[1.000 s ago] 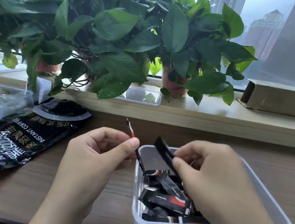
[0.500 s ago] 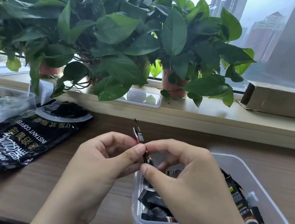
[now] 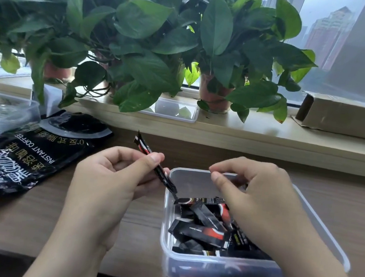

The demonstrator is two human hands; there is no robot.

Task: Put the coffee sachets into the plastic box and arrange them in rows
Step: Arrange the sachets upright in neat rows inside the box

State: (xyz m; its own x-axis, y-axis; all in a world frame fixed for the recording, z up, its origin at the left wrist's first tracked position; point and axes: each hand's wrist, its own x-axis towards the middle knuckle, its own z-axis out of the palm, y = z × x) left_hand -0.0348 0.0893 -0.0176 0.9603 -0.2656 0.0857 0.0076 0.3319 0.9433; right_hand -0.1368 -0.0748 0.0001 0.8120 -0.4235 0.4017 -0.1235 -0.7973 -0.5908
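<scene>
One sachet (image 3: 150,157) in left hand (image 3: 109,184).

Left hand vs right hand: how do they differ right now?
The left hand pinches a coffee sachet between thumb and fingers; the right hand holds nothing, its fingers loosely curled. The left hand sits beside the plastic box, over the table; the right hand hovers above the box's loose sachets. Both are bare and palm-down.

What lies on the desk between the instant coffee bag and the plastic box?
In the head view, only the left hand, holding coffee sachets, between bag and box.
</scene>
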